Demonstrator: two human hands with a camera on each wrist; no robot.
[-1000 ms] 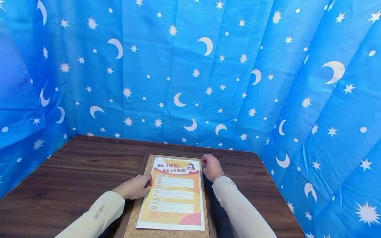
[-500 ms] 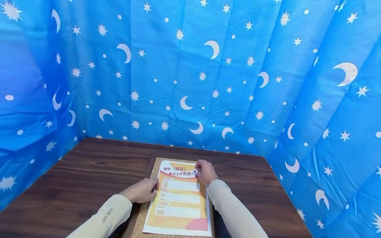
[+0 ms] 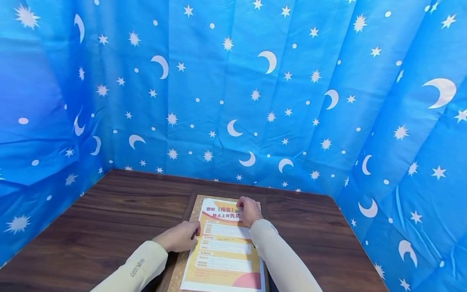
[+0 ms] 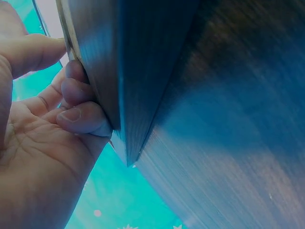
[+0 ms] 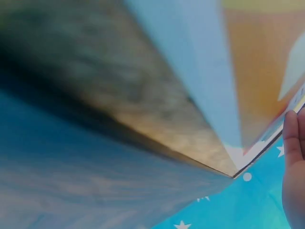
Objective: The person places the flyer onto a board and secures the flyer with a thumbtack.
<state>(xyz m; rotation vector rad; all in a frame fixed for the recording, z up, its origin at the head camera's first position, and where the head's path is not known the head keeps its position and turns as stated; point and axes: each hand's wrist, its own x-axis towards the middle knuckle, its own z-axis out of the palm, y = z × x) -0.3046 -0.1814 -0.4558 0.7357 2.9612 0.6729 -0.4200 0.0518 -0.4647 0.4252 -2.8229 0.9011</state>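
Observation:
A framed corkboard (image 3: 175,280) lies on the table, its wooden frame (image 4: 102,57) close up in the left wrist view. On the cork lies a white-edged yellow and pink printed poster (image 3: 222,275). My left hand (image 3: 183,237), fingers bent, rests at the poster's left edge; its curled fingers (image 4: 78,91) are against the frame, and whether they pinch the paper is hidden. My right hand (image 3: 249,211) touches the poster's upper right part, covering some of the heading. One right finger (image 5: 291,138) shows at the paper; what lies under the fingertips is hidden.
The dark wood-grain table (image 3: 120,211) spreads out on both sides of the board. A blue cloth (image 3: 204,81) with white moons and stars hangs behind the table and at both sides.
My right hand has slid from the poster's top right corner leftward over the printed heading. My left hand stays at the left edge. The head view has shifted slightly left.

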